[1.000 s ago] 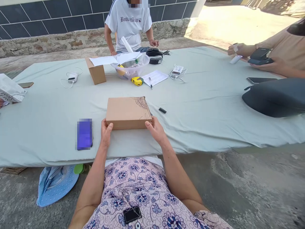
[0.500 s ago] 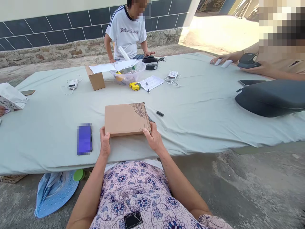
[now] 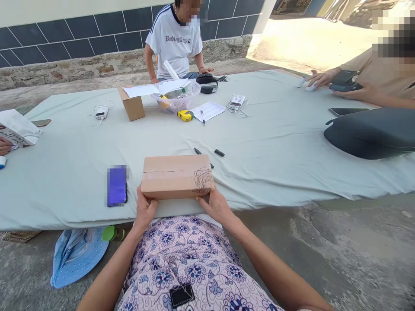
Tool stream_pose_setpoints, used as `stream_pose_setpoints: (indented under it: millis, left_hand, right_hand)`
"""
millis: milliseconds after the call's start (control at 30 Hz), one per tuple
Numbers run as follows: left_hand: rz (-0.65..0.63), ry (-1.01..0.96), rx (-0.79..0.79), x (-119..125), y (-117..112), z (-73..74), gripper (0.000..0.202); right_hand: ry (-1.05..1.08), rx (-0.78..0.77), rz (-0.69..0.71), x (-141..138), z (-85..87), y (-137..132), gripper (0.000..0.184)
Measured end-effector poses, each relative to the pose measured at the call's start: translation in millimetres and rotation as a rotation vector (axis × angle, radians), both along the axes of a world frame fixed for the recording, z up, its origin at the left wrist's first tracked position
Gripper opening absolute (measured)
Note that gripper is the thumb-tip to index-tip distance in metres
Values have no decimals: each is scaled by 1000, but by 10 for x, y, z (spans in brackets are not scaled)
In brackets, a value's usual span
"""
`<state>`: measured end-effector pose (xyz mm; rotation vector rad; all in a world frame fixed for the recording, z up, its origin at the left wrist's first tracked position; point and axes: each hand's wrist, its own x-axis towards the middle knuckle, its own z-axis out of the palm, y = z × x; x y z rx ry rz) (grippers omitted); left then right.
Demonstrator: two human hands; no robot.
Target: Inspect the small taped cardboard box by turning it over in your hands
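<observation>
A brown cardboard box (image 3: 171, 175) is held between my two hands near the table's front edge, its scribbled black marks on the right end. My left hand (image 3: 145, 209) grips the lower left corner, thumb on the near side. On the right corner, my right hand (image 3: 215, 203) is closed the same way. Behind the box lies a black marker (image 3: 197, 151), partly hidden by it. Its loose black cap (image 3: 219, 152) rests just to the right. A phone (image 3: 117, 185) with a blurred purple screen lies left of the box.
Farther back stand a small open carton (image 3: 132, 108) and a clear plastic basin (image 3: 178, 103), near a yellow tape measure (image 3: 185, 115) and a paper sheet (image 3: 210, 111). A large black case (image 3: 372, 131) sits at right. Other people sit at the far side and right.
My hands have tilted the box, so a narrower face with a seam now shows in place of the broad one. More of the marker has come into sight behind it.
</observation>
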<state>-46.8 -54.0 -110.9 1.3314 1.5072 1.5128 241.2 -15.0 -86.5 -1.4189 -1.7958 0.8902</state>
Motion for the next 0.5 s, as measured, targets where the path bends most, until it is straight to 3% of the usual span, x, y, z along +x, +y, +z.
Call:
stream_pose_setpoints:
  millis: [100,267,400,500]
  left_hand:
    - [21,78,-36,7,2,2,72]
    - [-43,103,-62,-95,93,119,68]
    - [-6,175,-33,-102,219,176,62]
    - [39,208,16,-5,269,139,66]
  right_hand:
    - [-112,29,9,-3,43,40,44]
    - [-136,34,40,-5,252,291,31]
    - [-67,16,4,-62,360,575,32]
    - [-41,-11,-20,-138,329,719,39]
